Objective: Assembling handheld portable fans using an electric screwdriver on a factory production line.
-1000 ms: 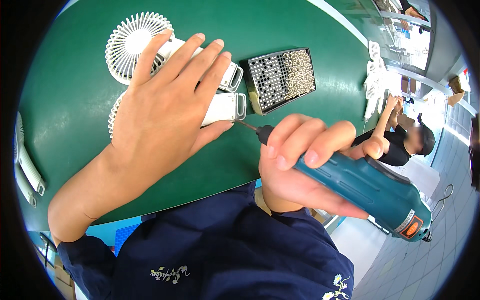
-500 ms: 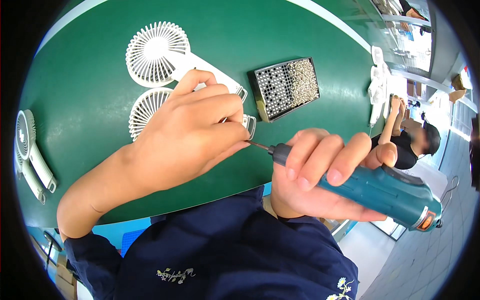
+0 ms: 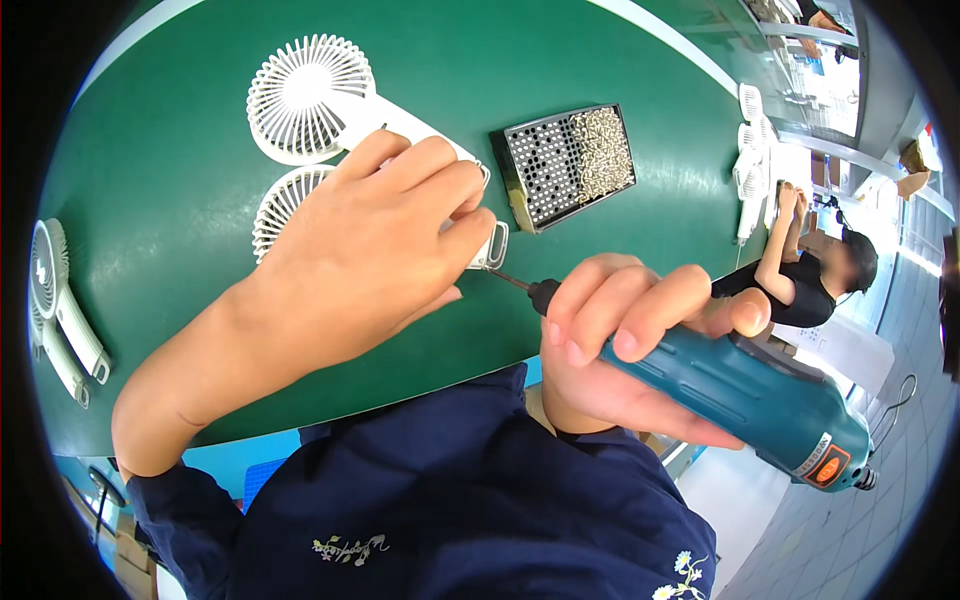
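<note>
My right hand is wrapped round a teal electric screwdriver, whose thin bit points left. The bit's tip is by the loop end of a white handheld fan, close to my left fingers. Bent over that fan's handle, my left hand is closed on it and hides most of it; only part of the round grille and the loop end show. Just beyond lies a second white handheld fan, its handle slanting down toward my left knuckles.
Right of the fans, a black perforated tray holds many small screws, heaped on its right side. More white fans lie at the table's left edge, others at the far right. A person in black sits beyond.
The screwdriver's back end has dropped a little and its bit has shifted slightly up and left, to the fan's loop end. My left fingers have moved back, baring more of that end.
</note>
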The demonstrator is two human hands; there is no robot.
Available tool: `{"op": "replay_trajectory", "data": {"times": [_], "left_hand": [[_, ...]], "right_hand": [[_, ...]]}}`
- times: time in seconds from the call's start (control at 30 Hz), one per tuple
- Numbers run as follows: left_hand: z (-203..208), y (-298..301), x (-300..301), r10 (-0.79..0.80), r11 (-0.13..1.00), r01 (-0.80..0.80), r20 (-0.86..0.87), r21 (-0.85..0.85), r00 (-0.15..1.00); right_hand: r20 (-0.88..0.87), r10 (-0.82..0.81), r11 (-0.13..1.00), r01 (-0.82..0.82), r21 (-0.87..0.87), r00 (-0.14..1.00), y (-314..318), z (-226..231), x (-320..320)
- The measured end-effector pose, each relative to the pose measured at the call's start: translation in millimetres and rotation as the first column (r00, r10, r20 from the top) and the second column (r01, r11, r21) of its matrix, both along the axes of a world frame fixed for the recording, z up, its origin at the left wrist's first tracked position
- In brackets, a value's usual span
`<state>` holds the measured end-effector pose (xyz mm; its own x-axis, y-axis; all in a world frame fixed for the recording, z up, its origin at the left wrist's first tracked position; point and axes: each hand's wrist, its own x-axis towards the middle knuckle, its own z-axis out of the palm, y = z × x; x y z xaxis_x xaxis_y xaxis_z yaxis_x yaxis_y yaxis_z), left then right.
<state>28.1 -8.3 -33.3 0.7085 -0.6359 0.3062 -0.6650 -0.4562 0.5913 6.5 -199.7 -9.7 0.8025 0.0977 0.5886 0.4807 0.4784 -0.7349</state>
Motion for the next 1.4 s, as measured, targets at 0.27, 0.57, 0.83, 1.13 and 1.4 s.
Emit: {"op": "replay_trajectory", "data": {"times": [0.27,0.57,0.83,1.13,1.4], "left_hand": [[-9.3,4.6,-1.7,0.004,0.999,-0.005,0.014,0.038,1.000],[-11.6,6.9,-4.4,0.016,0.998,-0.018,0.036,0.054,0.999],[-14.0,2.0,0.4,0.017,0.999,-0.018,0.029,0.045,0.999],[-19.4,-12.6,13.9,0.011,0.999,-0.012,0.014,0.045,1.000],[-29.8,-30.9,24.5,0.028,0.998,-0.031,0.041,0.057,0.999]], "right_hand": [[-0.013,0.033,0.993,-0.031,0.115,0.999,2.6,-12.2,-4.1],[-0.005,0.044,0.999,-0.045,-0.014,0.999,3.3,-12.9,-1.5],[-0.017,0.021,0.996,-0.020,0.088,1.000,4.8,-14.9,-4.0],[-0.026,0.072,0.996,-0.073,-0.055,0.997,-13.9,-17.1,14.2],[-0.018,0.152,0.981,-0.153,-0.118,0.988,-33.1,-27.9,29.9]]}}
